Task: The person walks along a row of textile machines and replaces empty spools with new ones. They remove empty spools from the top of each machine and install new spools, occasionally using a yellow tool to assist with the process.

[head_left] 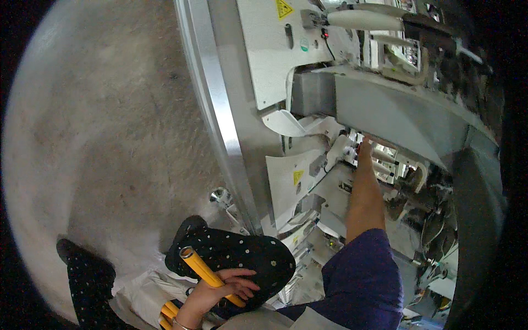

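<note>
My left hand (pixel 232 285) rests near my bent knee, on black trousers with pale dots. It holds a slim yellow tube (pixel 201 266) slantwise; the tube's upper end shows a hollow, metallic-looking rim. My right arm, in a dark purple sleeve, reaches deep into a white and grey machine (pixel 396 104). At its end my right hand (pixel 364 146) is small and dim beside white, roller-like parts (pixel 382 168) under a grey beam. How its fingers are set, and whether they hold anything, I cannot make out.
More yellow tubes (pixel 169 312) lie at my lap beside white cloth. White panels (pixel 297 184) with yellow warning signs and a long metal rail (pixel 223 110) edge the machine. A metal foot (pixel 220 195) stands by the rail on the concrete floor (pixel 126 110). Loose cables hang at the right.
</note>
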Tool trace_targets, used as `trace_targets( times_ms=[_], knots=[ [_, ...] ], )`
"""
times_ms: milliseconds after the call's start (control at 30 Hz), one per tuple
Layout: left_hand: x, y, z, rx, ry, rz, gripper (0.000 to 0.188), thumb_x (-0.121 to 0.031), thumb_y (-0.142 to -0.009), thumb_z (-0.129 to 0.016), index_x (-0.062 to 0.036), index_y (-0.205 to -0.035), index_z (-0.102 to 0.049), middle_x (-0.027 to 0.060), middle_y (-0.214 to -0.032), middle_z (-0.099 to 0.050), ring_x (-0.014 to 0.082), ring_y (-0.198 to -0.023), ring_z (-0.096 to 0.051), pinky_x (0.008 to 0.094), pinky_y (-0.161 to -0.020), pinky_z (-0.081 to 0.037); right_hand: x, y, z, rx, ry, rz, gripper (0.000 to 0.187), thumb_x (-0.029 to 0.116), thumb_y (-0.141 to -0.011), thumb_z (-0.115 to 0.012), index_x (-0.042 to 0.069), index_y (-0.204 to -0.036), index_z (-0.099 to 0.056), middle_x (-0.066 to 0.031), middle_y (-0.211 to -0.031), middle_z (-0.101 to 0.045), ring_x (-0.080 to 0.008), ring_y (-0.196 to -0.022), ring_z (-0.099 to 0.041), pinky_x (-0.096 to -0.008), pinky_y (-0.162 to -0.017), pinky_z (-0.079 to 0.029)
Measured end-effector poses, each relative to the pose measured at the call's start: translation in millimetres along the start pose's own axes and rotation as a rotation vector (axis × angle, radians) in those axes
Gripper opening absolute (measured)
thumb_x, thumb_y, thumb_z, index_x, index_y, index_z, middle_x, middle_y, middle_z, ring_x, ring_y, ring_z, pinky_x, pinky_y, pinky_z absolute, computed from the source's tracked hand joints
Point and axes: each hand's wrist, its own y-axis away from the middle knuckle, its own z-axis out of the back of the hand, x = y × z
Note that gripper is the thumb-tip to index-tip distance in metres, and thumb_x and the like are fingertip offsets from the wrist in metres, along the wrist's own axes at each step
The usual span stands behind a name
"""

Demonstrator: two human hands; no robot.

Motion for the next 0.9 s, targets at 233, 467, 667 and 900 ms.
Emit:
trace_targets(
  times_ms=[233,467,667,900],
  knots=[
    [0,-4,3,0.069,0.042,0.028,0.043,-0.004,-0.091,-0.051,-0.0014,-0.135,-0.050,0.0181,-0.117,-0.066,0.0221,-0.096,-0.067,0.0329,-0.088,-0.053,6,-2,-7,-0.037,0.097,0.063,0.030,0.041,-0.087,-0.064,0.011,-0.090,-0.058,-0.0044,-0.071,-0.057,-0.0178,-0.054,-0.048,-0.0365,-0.046,-0.041],
    [5,-1,6,0.072,0.015,0.053,0.042,-0.006,-0.093,-0.051,-0.0020,-0.135,-0.050,0.0185,-0.117,-0.066,0.0232,-0.099,-0.067,0.0350,-0.092,-0.052,23,-11,-22,-0.064,0.283,0.178,0.026,0.036,-0.088,-0.062,0.011,-0.095,-0.060,-0.0054,-0.083,-0.059,-0.0209,-0.066,-0.054,-0.0379,-0.056,-0.045],
    [12,-4,2,0.044,0.080,-0.014,0.038,-0.003,-0.093,-0.052,0.0008,-0.130,-0.053,0.0180,-0.116,-0.067,0.0235,-0.098,-0.067,0.0343,-0.091,-0.052,12,-7,-45,-0.154,0.587,0.287,0.024,0.032,-0.089,-0.059,0.010,-0.100,-0.061,-0.0064,-0.093,-0.061,-0.0234,-0.076,-0.058,-0.0390,-0.064,-0.049],
    [1,12,-10,-0.054,-0.057,-0.100,0.037,0.000,-0.092,-0.048,0.0006,-0.128,-0.055,0.0169,-0.116,-0.067,0.0242,-0.100,-0.068,0.0335,-0.092,-0.052,17,78,-69,-0.333,0.931,0.226,0.024,0.027,-0.090,-0.057,0.010,-0.106,-0.063,-0.0074,-0.105,-0.064,-0.0265,-0.088,-0.064,-0.0404,-0.074,-0.053]
  ],
)
